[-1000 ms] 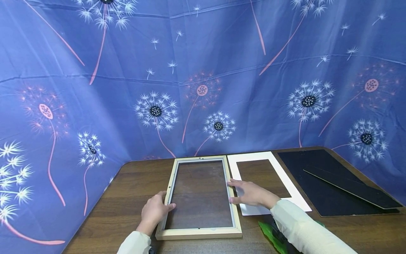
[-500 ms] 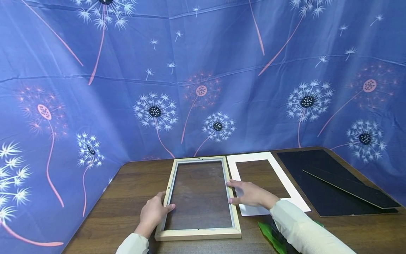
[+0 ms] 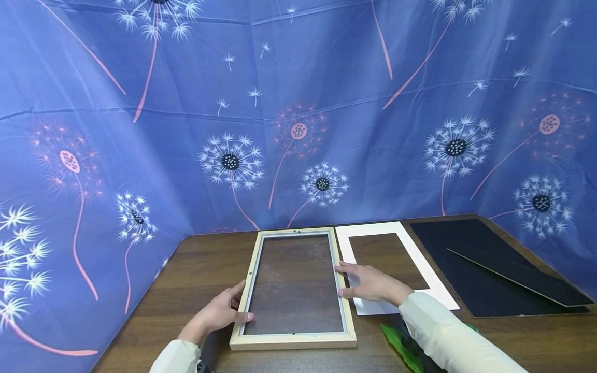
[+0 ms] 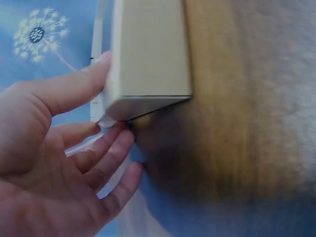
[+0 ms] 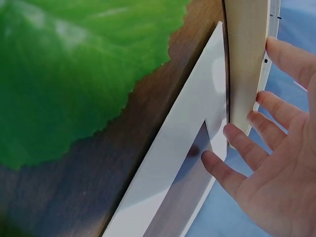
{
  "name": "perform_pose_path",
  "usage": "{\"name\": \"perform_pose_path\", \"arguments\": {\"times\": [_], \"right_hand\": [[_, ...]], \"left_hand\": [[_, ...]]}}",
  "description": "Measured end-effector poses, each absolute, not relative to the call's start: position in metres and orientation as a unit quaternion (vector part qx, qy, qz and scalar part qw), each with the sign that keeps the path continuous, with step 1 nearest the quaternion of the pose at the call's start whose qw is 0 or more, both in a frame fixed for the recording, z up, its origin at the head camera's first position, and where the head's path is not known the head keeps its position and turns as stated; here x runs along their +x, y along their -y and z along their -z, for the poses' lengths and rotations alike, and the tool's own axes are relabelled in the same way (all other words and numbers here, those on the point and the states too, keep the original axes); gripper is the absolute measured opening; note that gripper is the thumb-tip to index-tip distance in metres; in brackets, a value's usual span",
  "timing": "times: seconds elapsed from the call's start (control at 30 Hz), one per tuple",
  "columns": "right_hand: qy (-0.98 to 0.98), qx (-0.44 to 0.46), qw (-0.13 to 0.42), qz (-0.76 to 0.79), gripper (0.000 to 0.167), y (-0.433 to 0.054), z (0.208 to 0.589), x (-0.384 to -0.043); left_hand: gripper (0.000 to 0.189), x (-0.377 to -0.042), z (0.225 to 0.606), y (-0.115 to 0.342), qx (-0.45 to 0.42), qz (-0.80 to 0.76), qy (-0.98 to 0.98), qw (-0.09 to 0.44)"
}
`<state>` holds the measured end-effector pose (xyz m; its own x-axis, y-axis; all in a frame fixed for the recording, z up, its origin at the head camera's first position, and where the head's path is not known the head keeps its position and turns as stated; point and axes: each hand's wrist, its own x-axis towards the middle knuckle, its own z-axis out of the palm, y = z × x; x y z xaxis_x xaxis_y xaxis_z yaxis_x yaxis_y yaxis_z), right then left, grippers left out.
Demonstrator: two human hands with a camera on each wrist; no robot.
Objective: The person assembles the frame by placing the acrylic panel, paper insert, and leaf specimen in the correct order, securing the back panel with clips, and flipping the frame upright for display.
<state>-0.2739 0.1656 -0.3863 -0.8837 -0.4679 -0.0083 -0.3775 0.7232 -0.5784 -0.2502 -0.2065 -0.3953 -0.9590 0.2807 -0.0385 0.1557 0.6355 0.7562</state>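
Observation:
A pale wooden picture frame (image 3: 294,343), with a clear pane in it, lies on the brown table. My left hand (image 3: 219,310) pinches its left rail close to the near corner, thumb over the top and fingers along the outer side. In the left wrist view the thumb overlaps the top of the wooden frame (image 4: 153,49), and the lower fingers hang free. On the opposite side my right hand (image 3: 370,283) rests its thumb and fingertips against the right rail. The right wrist view shows those fingers spread and nearly straight along the frame edge (image 5: 249,59).
Beside the frame, partly under my right hand, lies a white mat board (image 3: 424,269) with a rectangular opening. Farther right is a black backing board (image 3: 443,235) with a black stand strip (image 3: 527,277) on it. A green leaf (image 3: 402,349) lies below my right forearm. Patterned blue cloth (image 3: 298,171) hangs behind.
My left hand has slid down the left rail toward the near corner, its wrist shifting left. The right hand and the frame have stayed in place.

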Motion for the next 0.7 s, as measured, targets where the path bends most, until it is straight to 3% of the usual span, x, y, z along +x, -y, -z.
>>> {"name": "perform_pose_path", "arguments": {"times": [0.23,0.4,0.7], "right_hand": [[-0.925,-0.228,0.076,0.296,0.067,-0.167,0.386,-0.274],[-0.922,-0.234,0.074,0.298,0.066,-0.167,0.386,-0.273],[-0.928,-0.214,0.085,0.293,0.066,-0.165,0.385,-0.273]], "left_hand": [[0.087,-0.247,0.396,0.201,0.102,-0.41,-0.905,0.046],[0.085,-0.247,0.393,0.202,0.11,-0.389,-0.913,0.053],[0.054,-0.245,0.391,0.213,0.15,-0.378,-0.911,0.061]]}}
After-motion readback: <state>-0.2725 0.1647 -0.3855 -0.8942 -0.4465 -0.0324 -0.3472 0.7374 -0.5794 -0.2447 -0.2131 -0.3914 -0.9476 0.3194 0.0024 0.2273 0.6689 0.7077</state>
